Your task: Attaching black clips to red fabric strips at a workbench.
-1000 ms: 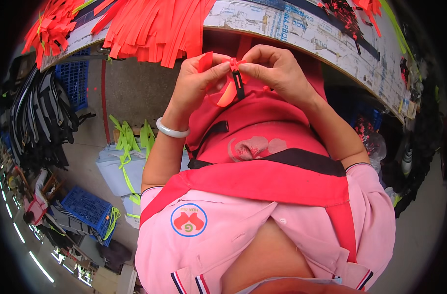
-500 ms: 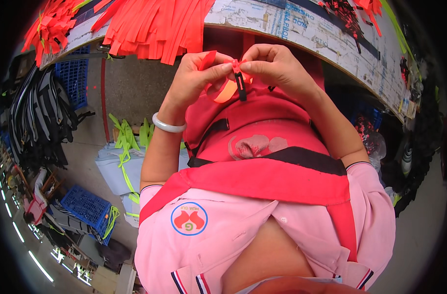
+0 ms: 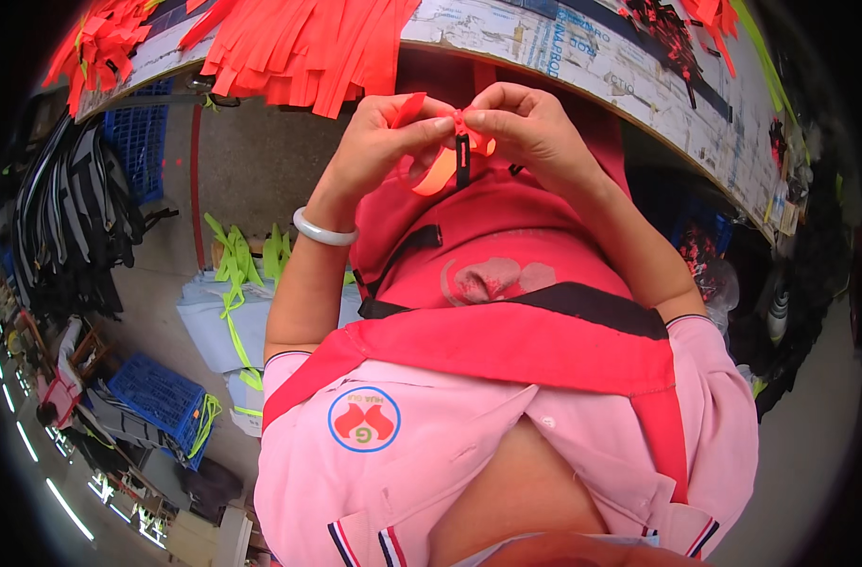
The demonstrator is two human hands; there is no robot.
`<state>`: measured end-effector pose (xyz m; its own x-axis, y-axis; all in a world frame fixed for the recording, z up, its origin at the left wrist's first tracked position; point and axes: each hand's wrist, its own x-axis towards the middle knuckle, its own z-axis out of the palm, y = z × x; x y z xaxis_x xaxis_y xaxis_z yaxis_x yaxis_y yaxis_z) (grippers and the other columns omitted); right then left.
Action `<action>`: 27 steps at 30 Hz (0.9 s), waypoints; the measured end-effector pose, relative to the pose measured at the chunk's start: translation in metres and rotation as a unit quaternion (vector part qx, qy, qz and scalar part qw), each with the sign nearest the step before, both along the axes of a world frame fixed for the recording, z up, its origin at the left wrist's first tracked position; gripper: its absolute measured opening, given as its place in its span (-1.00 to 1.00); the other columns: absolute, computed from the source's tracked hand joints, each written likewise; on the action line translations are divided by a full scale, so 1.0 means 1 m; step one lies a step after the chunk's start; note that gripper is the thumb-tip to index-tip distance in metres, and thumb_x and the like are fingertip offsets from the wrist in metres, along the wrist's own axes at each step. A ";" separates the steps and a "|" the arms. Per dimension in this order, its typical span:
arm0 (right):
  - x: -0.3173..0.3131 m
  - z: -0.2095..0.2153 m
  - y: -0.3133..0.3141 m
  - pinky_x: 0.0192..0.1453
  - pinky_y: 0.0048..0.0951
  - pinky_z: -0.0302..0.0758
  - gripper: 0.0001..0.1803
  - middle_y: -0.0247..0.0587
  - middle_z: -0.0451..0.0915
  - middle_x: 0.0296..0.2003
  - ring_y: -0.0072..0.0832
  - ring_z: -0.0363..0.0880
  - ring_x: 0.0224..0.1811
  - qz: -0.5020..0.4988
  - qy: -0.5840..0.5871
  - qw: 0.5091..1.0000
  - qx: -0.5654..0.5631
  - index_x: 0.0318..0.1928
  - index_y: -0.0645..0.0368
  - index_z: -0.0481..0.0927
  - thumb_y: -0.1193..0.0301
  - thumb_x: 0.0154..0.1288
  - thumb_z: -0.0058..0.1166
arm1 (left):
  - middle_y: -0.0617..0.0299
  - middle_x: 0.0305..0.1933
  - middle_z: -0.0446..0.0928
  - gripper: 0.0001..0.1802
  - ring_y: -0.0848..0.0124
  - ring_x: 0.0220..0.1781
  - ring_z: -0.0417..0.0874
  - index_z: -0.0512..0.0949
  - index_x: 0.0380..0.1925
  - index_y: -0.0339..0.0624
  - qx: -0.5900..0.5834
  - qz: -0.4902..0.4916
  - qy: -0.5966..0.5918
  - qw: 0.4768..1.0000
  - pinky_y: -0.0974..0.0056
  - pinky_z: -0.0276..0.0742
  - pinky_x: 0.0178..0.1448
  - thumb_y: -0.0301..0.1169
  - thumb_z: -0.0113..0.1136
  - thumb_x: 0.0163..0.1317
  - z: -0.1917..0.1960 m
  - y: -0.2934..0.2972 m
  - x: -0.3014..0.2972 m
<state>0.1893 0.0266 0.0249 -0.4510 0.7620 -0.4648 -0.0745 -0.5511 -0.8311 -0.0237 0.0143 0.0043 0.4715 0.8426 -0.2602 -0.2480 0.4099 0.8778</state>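
Both hands meet just below the bench (image 3: 639,71) edge: left hand (image 3: 384,142) and right hand (image 3: 530,128) pinch an orange strip (image 3: 438,170) at a black slider (image 3: 462,161). Keeping fingertips close should steady threading.

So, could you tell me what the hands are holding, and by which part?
Both hands, left and right, pinch an orange strip at its top, where a small black piece hangs from it.

I'm seeing a bright orange strip (image 3: 438,170) with a small black buckle (image 3: 463,161), a pile of orange strips (image 3: 308,47), a white bangle (image 3: 323,230), pink shirt (image 3: 507,444), red apron (image 3: 507,340) with black trim, neon green straps (image 3: 231,274), 2 blue crates (image 3: 157,397).
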 end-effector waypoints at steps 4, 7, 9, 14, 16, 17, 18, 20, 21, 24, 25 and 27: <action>-0.005 -0.004 -0.004 -0.58 -0.72 0.14 -0.88 -0.45 0.52 -0.51 -0.82 0.27 -0.61 -0.032 0.000 0.998 0.045 -0.25 0.24 0.60 0.44 0.26 0.19 | 0.24 -0.47 0.59 -0.78 0.61 -0.57 0.50 0.60 -0.19 -0.39 0.002 0.018 -0.010 1.000 0.51 0.37 -0.57 -0.42 0.18 0.30 0.000 -0.002 0.003; -0.008 0.002 -0.005 -0.46 -0.73 0.32 -0.89 -0.43 0.55 -0.42 -0.79 0.40 -0.48 -0.057 -0.020 0.987 0.150 -0.22 0.25 0.60 0.48 0.30 0.15 | 0.28 -0.49 0.57 -0.79 0.63 -0.55 0.51 0.62 -0.20 -0.37 0.029 0.073 -0.008 0.997 0.53 0.37 -0.54 -0.42 0.24 0.27 0.002 -0.009 0.012; -0.008 -0.005 -0.006 -0.34 -0.72 0.40 -0.88 -0.42 0.57 -0.31 -0.76 0.46 -0.39 -0.046 -0.005 0.975 0.215 -0.19 0.26 0.60 0.49 0.30 0.15 | 0.30 -0.51 0.56 -0.84 0.64 -0.55 0.50 0.64 -0.25 -0.34 0.047 0.096 0.002 0.994 0.53 0.38 -0.51 -0.45 0.24 0.26 0.001 -0.015 0.021; -0.007 -0.003 -0.002 -0.42 -0.69 0.34 -0.85 -0.43 0.55 -0.31 -0.81 0.40 -0.45 -0.010 -0.044 0.955 0.293 -0.20 0.25 0.62 0.48 0.24 0.22 | 0.29 -0.46 0.58 -0.90 0.63 -0.52 0.52 0.64 -0.27 -0.31 0.085 0.116 0.028 0.989 0.52 0.40 -0.47 -0.52 0.21 0.25 -0.001 -0.017 0.021; -0.007 -0.001 0.000 -0.45 -0.67 0.32 -0.84 -0.42 0.55 -0.34 -0.81 0.37 -0.49 0.020 -0.072 0.935 0.347 -0.20 0.24 0.62 0.48 0.22 0.25 | 0.26 -0.39 0.58 -0.89 0.61 -0.47 0.55 0.63 -0.26 -0.34 0.180 0.130 0.082 0.972 0.51 0.43 -0.43 -0.59 0.18 0.24 -0.005 -0.016 0.021; -0.008 0.004 0.001 -0.47 -0.65 0.30 -0.83 -0.39 0.53 -0.36 -0.79 0.35 -0.52 0.032 -0.112 0.911 0.396 -0.21 0.23 0.63 0.48 0.19 0.28 | 0.26 -0.39 0.58 -0.89 0.61 -0.47 0.55 0.63 -0.26 -0.34 0.179 0.130 0.082 0.972 0.51 0.43 -0.43 -0.59 0.18 0.24 -0.004 -0.016 0.020; -0.009 0.007 0.001 -0.49 -0.62 0.28 -0.82 -0.37 0.52 -0.38 -0.78 0.33 -0.55 0.044 -0.152 0.882 0.443 -0.23 0.21 0.63 0.48 0.16 0.30 | 0.25 -0.37 0.58 -0.88 0.60 -0.45 0.55 0.63 -0.26 -0.35 0.172 0.130 0.087 0.973 0.50 0.43 -0.42 -0.61 0.16 0.23 -0.001 -0.016 0.020; -0.010 0.007 0.002 -0.50 -0.61 0.28 -0.82 -0.35 0.52 -0.39 -0.75 0.33 -0.56 0.038 -0.153 0.878 0.452 -0.23 0.20 0.63 0.49 0.14 0.31 | 0.23 -0.35 0.58 -0.87 0.59 -0.43 0.55 0.62 -0.25 -0.36 0.163 0.130 0.090 0.974 0.49 0.42 -0.41 -0.64 0.14 0.22 0.000 -0.016 0.021; -0.010 0.007 0.002 -0.51 -0.60 0.28 -0.81 -0.33 0.51 -0.39 -0.71 0.33 -0.58 0.031 -0.155 0.872 0.463 -0.23 0.19 0.63 0.49 0.12 0.32 | 0.24 -0.37 0.56 -0.87 0.59 -0.45 0.54 0.62 -0.25 -0.35 0.166 0.140 0.082 0.973 0.49 0.41 -0.42 -0.64 0.14 0.22 -0.001 -0.017 0.021; -0.009 0.009 0.001 -0.51 -0.59 0.29 -0.81 -0.31 0.52 -0.38 -0.67 0.35 -0.57 0.037 -0.157 0.865 0.475 -0.22 0.19 0.62 0.52 0.12 0.31 | 0.26 -0.42 0.53 -0.86 0.59 -0.48 0.52 0.63 -0.24 -0.34 0.177 0.148 0.068 0.971 0.49 0.38 -0.44 -0.65 0.15 0.21 -0.005 -0.016 0.021; -0.009 0.006 0.002 -0.51 -0.59 0.29 -0.81 -0.31 0.52 -0.38 -0.67 0.35 -0.57 0.037 -0.156 0.866 0.474 -0.22 0.19 0.62 0.52 0.12 0.31 | 0.27 -0.44 0.51 -0.85 0.59 -0.49 0.50 0.63 -0.23 -0.34 0.186 0.144 0.062 0.970 0.49 0.37 -0.45 -0.64 0.16 0.21 -0.005 -0.016 0.021; -0.009 0.000 0.005 -0.51 -0.59 0.30 -0.81 -0.29 0.53 -0.38 -0.64 0.37 -0.56 0.013 -0.130 0.842 0.523 -0.23 0.21 0.62 0.54 0.12 0.29 | 0.27 -0.44 0.49 -0.85 0.59 -0.49 0.50 0.63 -0.22 -0.34 0.185 0.139 0.062 0.971 0.49 0.37 -0.44 -0.64 0.16 0.22 -0.004 -0.015 0.022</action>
<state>0.1806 0.0317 0.0253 -0.4601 0.8073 0.3696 0.1853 0.4944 -0.8493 -0.0013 -0.0006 0.0004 0.1978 0.9792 0.0445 -0.1870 -0.0069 0.9823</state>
